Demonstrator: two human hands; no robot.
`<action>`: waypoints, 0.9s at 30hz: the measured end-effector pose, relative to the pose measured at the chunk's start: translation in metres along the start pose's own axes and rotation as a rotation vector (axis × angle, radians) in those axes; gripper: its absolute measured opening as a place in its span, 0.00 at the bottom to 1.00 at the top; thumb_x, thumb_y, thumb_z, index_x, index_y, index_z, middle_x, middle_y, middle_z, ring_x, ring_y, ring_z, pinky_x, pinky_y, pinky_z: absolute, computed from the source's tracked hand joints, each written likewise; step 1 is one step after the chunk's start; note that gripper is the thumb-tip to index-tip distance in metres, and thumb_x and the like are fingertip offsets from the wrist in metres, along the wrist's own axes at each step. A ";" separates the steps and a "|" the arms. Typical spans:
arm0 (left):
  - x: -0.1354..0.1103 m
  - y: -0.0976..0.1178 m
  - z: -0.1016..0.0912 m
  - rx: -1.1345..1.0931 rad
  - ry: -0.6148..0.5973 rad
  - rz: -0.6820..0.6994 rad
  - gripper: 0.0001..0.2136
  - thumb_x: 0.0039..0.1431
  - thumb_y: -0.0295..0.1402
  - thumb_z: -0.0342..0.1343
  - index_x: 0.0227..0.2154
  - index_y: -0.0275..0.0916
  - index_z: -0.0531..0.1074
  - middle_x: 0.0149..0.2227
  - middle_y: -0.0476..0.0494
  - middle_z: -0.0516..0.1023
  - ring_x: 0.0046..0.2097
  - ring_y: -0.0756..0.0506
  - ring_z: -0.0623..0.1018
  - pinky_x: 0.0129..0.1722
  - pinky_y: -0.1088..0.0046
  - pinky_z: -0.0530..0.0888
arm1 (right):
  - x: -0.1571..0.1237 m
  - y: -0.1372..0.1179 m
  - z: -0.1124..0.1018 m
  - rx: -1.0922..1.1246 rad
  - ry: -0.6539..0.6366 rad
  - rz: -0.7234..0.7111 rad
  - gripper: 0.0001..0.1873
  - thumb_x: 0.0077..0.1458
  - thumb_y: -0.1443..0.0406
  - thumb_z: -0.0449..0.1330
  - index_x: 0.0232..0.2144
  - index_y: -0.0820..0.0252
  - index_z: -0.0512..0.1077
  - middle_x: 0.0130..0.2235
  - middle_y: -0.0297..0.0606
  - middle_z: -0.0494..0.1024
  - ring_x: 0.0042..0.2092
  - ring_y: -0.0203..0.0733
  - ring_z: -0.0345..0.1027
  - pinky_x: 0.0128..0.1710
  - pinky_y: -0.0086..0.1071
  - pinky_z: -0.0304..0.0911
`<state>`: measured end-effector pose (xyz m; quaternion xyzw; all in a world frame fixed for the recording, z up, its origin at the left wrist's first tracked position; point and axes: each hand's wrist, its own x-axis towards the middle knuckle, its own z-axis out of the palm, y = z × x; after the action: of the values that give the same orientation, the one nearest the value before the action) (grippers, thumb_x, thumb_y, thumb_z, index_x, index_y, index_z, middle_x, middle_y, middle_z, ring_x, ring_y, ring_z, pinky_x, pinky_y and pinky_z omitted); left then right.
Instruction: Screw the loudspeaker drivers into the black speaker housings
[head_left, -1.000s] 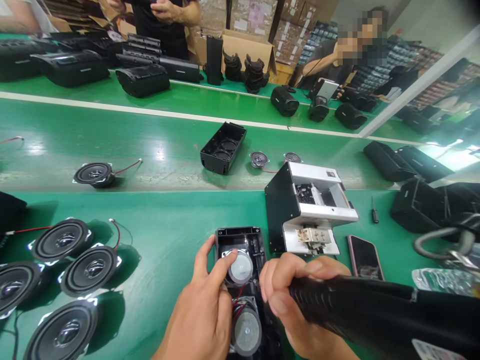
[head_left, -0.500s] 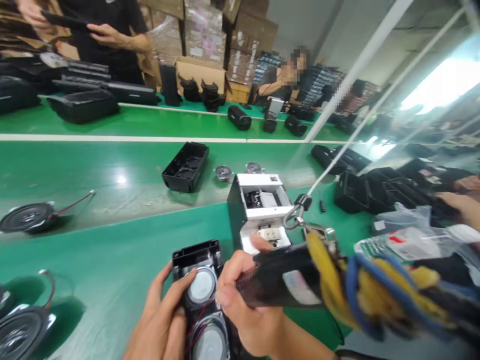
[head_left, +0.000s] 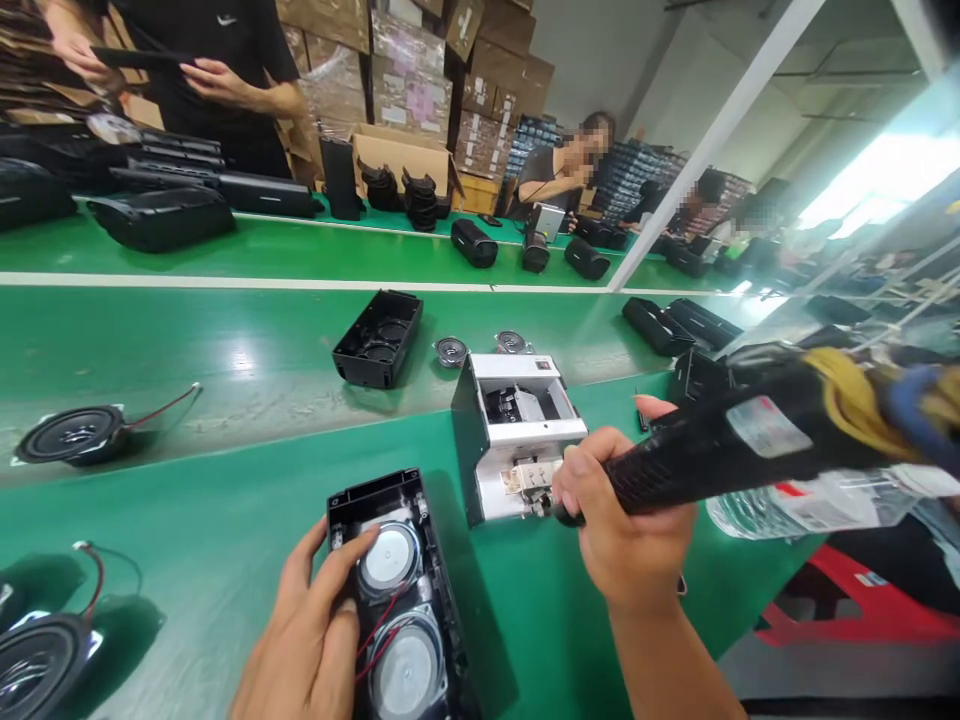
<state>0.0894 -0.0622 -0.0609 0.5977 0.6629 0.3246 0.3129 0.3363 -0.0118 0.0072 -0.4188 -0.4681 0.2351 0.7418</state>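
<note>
My left hand [head_left: 315,610] grips the left side of a black speaker housing [head_left: 439,590], one finger reaching over the upper speaker driver [head_left: 390,555]. A second driver [head_left: 406,665] sits below it in the same housing, with red wires between them. My right hand [head_left: 626,520] is wrapped round a black electric screwdriver [head_left: 697,455], its tip end pointing left at the front of a screw feeder [head_left: 517,430]. The tip itself is hidden or too small to make out. Yellow and blue wrapping [head_left: 847,400] covers the tool's rear end.
Loose speaker drivers [head_left: 75,435] lie at the left. Another open housing [head_left: 379,340] stands behind, near two small drivers [head_left: 451,351]. At the right lie a plastic bottle [head_left: 810,505] and dark housings. Co-workers stand across the green bench [head_left: 225,510], with finished-looking speakers [head_left: 161,215] before them.
My right hand has moved right with the screwdriver, away from the housing and over to the screw feeder's front. My left hand and the housing have shifted slightly left.
</note>
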 end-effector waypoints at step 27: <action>-0.009 0.002 -0.001 0.045 -0.086 0.018 0.26 0.82 0.36 0.33 0.69 0.55 0.71 0.83 0.44 0.53 0.73 0.30 0.75 0.58 0.45 0.86 | -0.078 0.001 0.038 0.179 -0.311 0.144 0.29 0.76 0.64 0.64 0.70 0.36 0.59 0.31 0.22 0.69 0.25 0.37 0.64 0.27 0.35 0.68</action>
<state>0.0904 -0.0707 -0.0584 0.6239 0.6506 0.2866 0.3246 0.2674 -0.0538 -0.0239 -0.3423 -0.5231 0.3902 0.6760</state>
